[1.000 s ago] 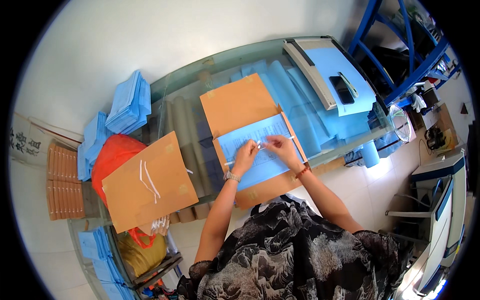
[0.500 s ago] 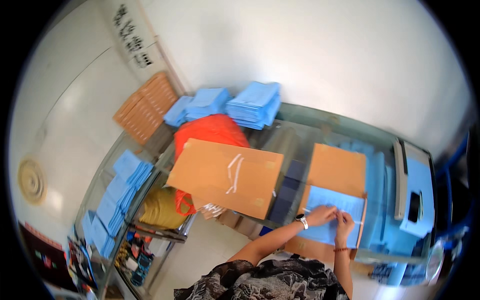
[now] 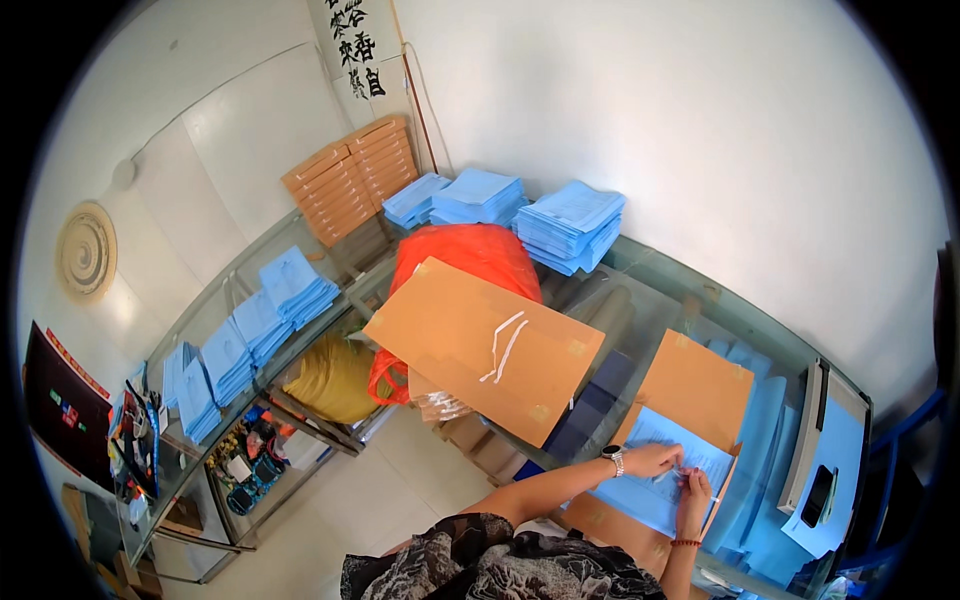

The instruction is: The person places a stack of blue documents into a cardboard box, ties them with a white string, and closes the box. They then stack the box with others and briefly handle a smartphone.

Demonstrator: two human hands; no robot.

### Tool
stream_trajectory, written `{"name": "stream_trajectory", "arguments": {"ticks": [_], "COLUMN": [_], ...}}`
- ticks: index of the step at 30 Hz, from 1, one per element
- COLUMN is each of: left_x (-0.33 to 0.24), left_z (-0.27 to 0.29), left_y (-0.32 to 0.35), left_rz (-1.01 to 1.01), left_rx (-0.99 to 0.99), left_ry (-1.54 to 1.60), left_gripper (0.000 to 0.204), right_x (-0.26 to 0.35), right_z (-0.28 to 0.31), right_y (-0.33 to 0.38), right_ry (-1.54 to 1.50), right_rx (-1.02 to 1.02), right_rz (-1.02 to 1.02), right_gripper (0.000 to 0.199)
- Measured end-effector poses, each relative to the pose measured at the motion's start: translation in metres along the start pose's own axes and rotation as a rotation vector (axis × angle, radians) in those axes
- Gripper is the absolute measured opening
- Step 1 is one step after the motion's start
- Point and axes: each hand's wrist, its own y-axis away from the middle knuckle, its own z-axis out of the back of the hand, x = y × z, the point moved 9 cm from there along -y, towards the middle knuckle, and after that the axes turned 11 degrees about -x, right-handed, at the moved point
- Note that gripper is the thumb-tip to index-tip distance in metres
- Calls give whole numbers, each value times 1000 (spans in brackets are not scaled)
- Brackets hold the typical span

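Observation:
An open flat cardboard folder (image 3: 697, 375) lies on the glass table at the right, with a stack of blue printed sheets (image 3: 640, 505) inside it. My left hand (image 3: 655, 460), wearing a watch at the wrist, is pinched closed over the sheets. Close beside it my right hand (image 3: 694, 487), below which sits a red bead bracelet, is pinched closed too. A thin white ribbon (image 3: 714, 498) crosses the sheets and runs to the fingers of both hands. My fingertips partly hide where it is held.
Another cardboard folder (image 3: 480, 345) with white ribbons lies to the left, partly over a red bag (image 3: 465, 262). Blue paper stacks (image 3: 570, 225) stand along the wall, near piled cardboard folders (image 3: 352, 180). More blue stacks (image 3: 228, 358) line the left table. A phone (image 3: 818, 495) rests at the right.
The whole view has shifted and turned as my head moved. My hands stay over the blue sheets, with the right hand slightly lower and farther from the left fingertips.

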Motion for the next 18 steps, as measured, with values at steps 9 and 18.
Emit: {"name": "stream_trajectory", "arguments": {"ticks": [9,18], "left_x": [4,5], "left_z": [2,2], "left_y": [2,4], "left_rz": [4,-9], "left_rx": [-17,-53], "left_ry": [-68,-63], "left_gripper": [15,18], "right_x": [9,3], "right_z": [-18,-21], "right_y": [14,1], "right_ry": [27,345], "right_rx": [99,102], "right_rz": [-41,-48], "right_gripper": [19,24]}}
